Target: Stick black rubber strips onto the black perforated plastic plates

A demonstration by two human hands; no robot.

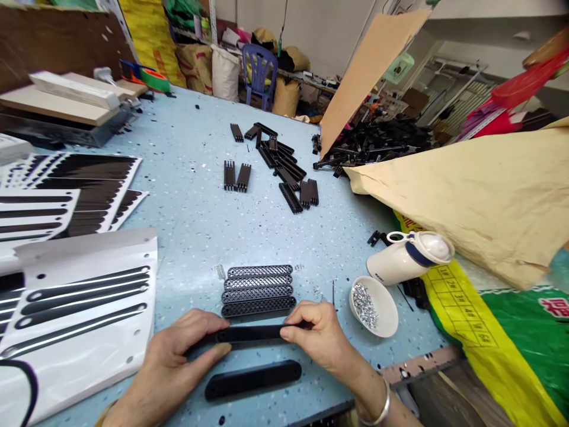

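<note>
A long black strip (253, 334) with rounded ends lies level across the space between my hands. My left hand (182, 356) grips its left end between thumb and forefinger. At the other end, the thumb and fingertips of my right hand (320, 333) are pinched on it. Closer to me, a second smooth black strip (254, 380) rests on the table with a hole near each end. Just beyond my hands, several black strips with a lattice face (258, 294) lie side by side in a neat stack of rows.
To the right, a white bowl (389, 305) holds small silver metal pieces (365, 305); a white bottle (391, 261) lies tilted beside it. Sheets of black adhesive strips (89, 279) cover the left side. Black parts (284, 160) are scattered farther back on the blue speckled table (191, 196).
</note>
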